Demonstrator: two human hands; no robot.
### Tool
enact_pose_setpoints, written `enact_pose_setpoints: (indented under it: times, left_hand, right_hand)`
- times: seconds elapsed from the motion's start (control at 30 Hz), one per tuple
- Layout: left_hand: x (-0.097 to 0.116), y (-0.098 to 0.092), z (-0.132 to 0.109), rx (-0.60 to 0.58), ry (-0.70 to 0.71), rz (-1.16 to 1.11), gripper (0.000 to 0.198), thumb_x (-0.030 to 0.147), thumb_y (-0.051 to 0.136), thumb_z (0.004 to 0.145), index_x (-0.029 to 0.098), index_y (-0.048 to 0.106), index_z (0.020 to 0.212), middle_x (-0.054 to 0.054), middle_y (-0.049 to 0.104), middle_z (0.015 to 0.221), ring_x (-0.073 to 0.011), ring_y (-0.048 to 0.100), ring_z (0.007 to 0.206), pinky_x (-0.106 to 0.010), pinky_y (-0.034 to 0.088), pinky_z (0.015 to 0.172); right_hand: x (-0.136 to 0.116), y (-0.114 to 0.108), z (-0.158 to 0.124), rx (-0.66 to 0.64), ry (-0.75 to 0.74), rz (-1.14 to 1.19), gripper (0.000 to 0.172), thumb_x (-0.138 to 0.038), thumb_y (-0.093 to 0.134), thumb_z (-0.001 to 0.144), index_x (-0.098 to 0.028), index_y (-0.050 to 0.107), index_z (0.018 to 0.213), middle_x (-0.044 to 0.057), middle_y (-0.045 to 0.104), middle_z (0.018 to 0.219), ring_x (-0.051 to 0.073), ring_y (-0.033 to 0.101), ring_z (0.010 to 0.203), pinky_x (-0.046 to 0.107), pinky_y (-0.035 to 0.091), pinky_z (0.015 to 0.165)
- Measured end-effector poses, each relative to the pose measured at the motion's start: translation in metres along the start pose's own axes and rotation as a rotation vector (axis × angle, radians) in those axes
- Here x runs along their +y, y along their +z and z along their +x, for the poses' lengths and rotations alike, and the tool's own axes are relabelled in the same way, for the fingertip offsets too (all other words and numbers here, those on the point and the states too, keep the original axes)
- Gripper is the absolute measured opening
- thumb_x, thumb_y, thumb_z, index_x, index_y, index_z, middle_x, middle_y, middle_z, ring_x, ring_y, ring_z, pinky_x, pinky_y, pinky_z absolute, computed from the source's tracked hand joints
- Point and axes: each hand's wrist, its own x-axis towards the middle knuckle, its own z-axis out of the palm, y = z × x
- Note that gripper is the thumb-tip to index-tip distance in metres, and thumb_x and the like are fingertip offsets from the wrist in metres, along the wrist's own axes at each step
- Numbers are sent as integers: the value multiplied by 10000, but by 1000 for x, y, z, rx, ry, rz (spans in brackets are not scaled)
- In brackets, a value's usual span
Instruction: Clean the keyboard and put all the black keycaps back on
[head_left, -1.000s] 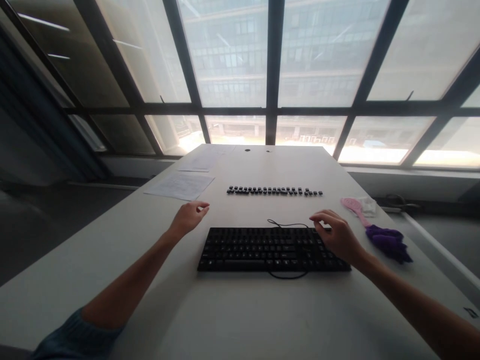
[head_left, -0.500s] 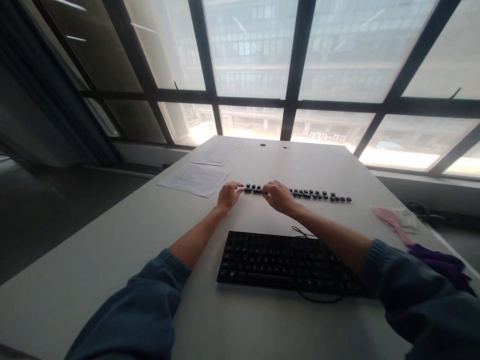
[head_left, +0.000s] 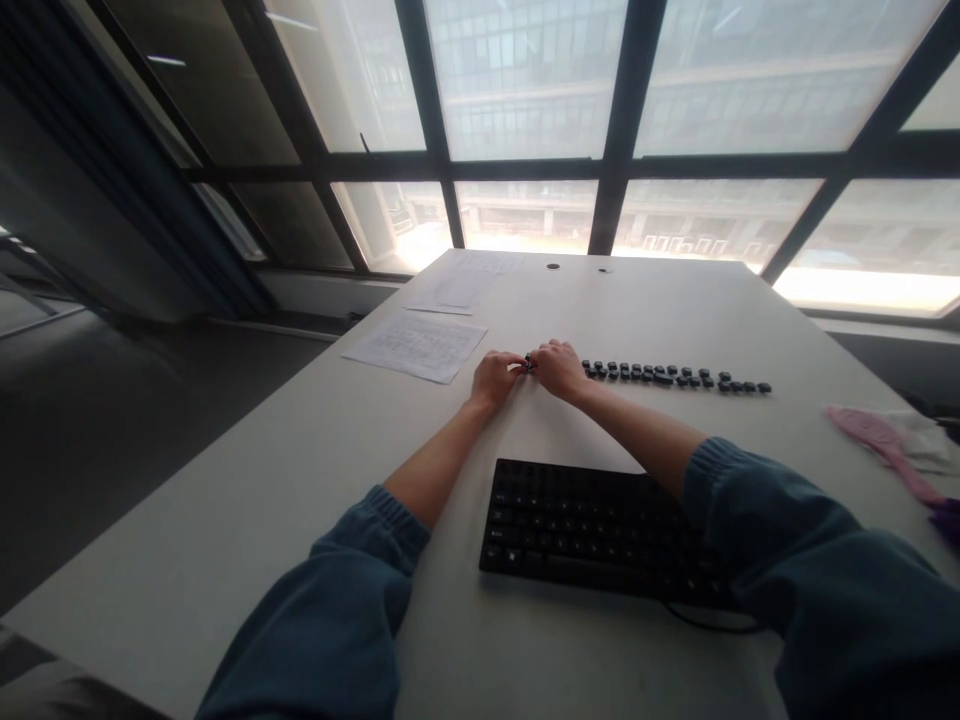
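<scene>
Two rows of small black keycaps (head_left: pixel 664 379) stretch across the white table (head_left: pixel 360 470), running right from my hands. At their left end my left hand (head_left: pixel 496 378) pinches a dark keycap (head_left: pixel 528 361) between thumb and fingers. My right hand (head_left: pixel 558 370) is closed from the other side, its fingertips against the keycaps there and nearly touching those of the left. It hides part of the rows. Nearer to me lies a black keyboard (head_left: pixel 577 525), its right side covered by my right forearm and sleeve.
Printed sheets of paper (head_left: pixel 416 345) lie on the left of the table. A pink brush-like object (head_left: pixel 874 432) rests beside a whitish cloth (head_left: pixel 926 440) at the right edge, with purple fabric (head_left: pixel 946 520) below. A cable (head_left: pixel 712 626) curls in front of the keyboard. Windows stand beyond.
My view has turned, shifting the table's things rightward in it. My hands have come closer together at the left end of the keycap rows, the left one now touching the keycaps.
</scene>
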Motion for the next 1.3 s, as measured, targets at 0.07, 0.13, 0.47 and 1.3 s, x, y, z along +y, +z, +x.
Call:
enact_pose_setpoints:
  times: [0.07, 0.13, 0.47, 1.3]
  left_hand:
    - [2, -1, -1, -3, -10, 5, 148, 215, 705, 848, 244, 811, 948, -42, 784, 1025, -223, 645, 1015, -355, 473, 990]
    - [5, -3, -2, -2, -16, 4, 134, 209, 711, 837, 242, 815, 915, -49, 783, 1001, -229, 646, 992, -362, 479, 976]
    - [36, -56, -37, 7, -46, -122, 138, 284, 736, 812, 194, 815, 881, -50, 788, 860, -183, 682, 767, -285, 522, 741]
    - [65, -114, -168, -273, -116, -368, 183, 363, 776, 796, 200, 818, 868, -50, 790, 857, -168, 638, 724, -264, 450, 666]
  right_hand:
    - [-2, 2, 0, 7, 10, 2, 230, -183, 524, 966, -147, 751, 972, 168, 719, 1053, 277, 570, 1059, 378, 363, 910]
    - [-5, 2, 0, 18, 22, 10, 227, -162, 525, 954, -148, 752, 962, 166, 723, 1050, 274, 576, 1054, 375, 363, 908]
    - [-40, -39, -53, 144, 18, 258, 108, -224, 656, 892, -207, 756, 932, 54, 748, 931, 192, 638, 883, 284, 432, 787]
    - [-102, -37, -163, 24, 20, 721, 122, -116, 677, 774, -188, 764, 819, 32, 745, 791, 171, 647, 752, 266, 453, 719]
